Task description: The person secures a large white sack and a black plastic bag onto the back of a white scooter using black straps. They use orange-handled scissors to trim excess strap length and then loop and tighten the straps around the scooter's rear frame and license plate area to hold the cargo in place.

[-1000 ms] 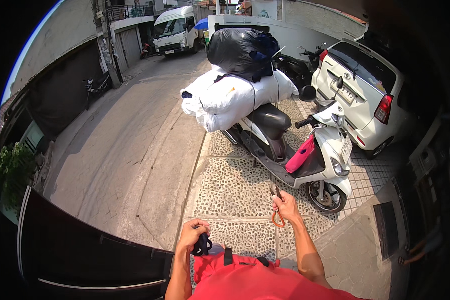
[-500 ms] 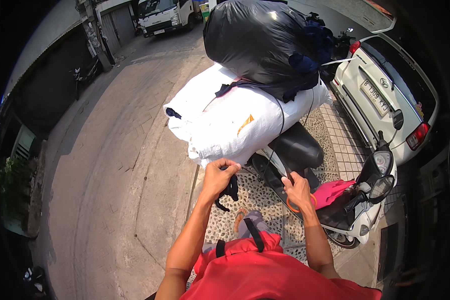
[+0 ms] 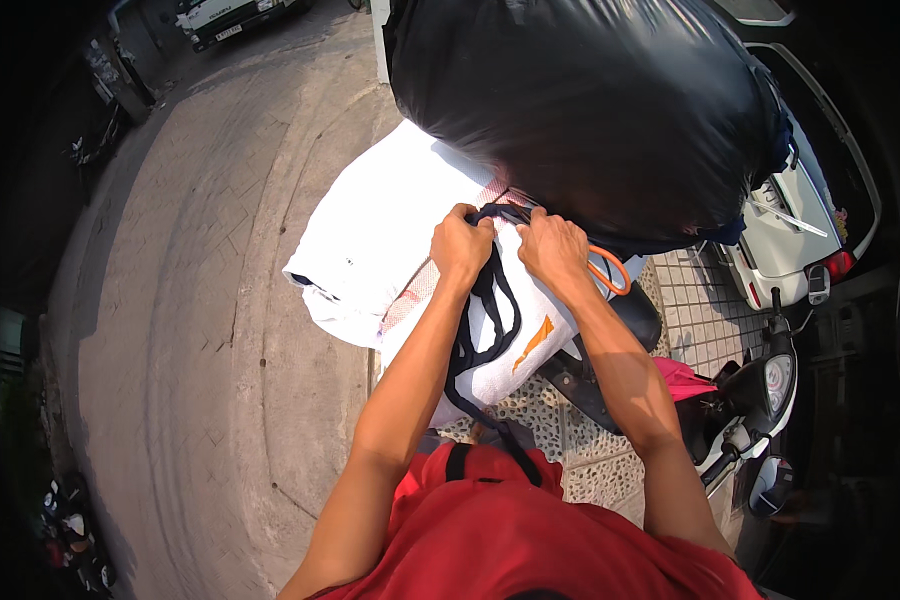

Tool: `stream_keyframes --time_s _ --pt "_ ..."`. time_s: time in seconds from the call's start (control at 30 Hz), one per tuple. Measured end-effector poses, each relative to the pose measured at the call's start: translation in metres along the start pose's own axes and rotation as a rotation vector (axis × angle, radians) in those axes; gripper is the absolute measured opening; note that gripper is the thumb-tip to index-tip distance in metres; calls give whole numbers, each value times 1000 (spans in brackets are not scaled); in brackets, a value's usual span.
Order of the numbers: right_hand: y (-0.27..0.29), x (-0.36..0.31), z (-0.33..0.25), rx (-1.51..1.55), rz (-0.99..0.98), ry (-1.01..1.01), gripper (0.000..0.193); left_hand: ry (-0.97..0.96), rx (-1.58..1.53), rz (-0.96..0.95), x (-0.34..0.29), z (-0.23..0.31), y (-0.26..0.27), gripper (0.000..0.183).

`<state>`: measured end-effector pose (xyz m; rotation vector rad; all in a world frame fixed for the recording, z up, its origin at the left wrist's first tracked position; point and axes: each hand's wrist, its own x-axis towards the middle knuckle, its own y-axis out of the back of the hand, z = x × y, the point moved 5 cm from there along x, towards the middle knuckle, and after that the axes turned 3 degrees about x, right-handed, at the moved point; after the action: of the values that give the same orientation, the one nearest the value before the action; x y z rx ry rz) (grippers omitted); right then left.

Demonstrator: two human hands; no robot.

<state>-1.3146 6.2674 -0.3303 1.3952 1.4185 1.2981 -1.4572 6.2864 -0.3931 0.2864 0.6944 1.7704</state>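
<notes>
A person in a red shirt [image 3: 530, 530] works at a loaded motor scooter [image 3: 778, 380] on a sunlit roadside, both hands over the cargo. The left hand [image 3: 460, 248] is nearly closed, thumb and fingers pinching a navy cloth strip [image 3: 463, 353] on top of a bulging white sack [image 3: 380, 220]. The right hand [image 3: 555, 250], just beside it, has its fingers curled around orange-handled scissors [image 3: 620, 265] and also touches the strip; one handle loop juts out on its right side, while the blades are hidden from view.

Between the hands the strip runs short and roughly crosswise; beyond the left hand its longer part drops in loose loops down the sack's near face, toward the wearer. The scissors' exact direction cannot be told.

A large black plastic bag [image 3: 570, 110] sits atop the white load. Pink cloth [image 3: 682, 378] lies near the handlebars. Pebbled paving [image 3: 595, 460] shows below, square tiles [image 3: 695, 310] to the right near a white car [image 3: 785, 260]. A concrete road [image 3: 200, 270] fills the left, with a white truck [image 3: 225, 22] at its far end.
</notes>
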Motion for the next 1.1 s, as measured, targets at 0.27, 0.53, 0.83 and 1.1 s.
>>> stream_keyframes --time_s 0.27,0.53,0.83,1.1 --pt "3 21 -12 -84 -65 -53 28 -117 -136 -49 9 3 8 31" --pt "3 27 -18 -85 -151 -13 28 -162 -138 -106 13 -8 2 37" --pt "8 36 -53 74 -196 154 27 -256 -151 -145 14 -21 -15 40" --pt "45 35 -74 457 -144 -183 31 -185 -330 -230 20 -41 16 35"
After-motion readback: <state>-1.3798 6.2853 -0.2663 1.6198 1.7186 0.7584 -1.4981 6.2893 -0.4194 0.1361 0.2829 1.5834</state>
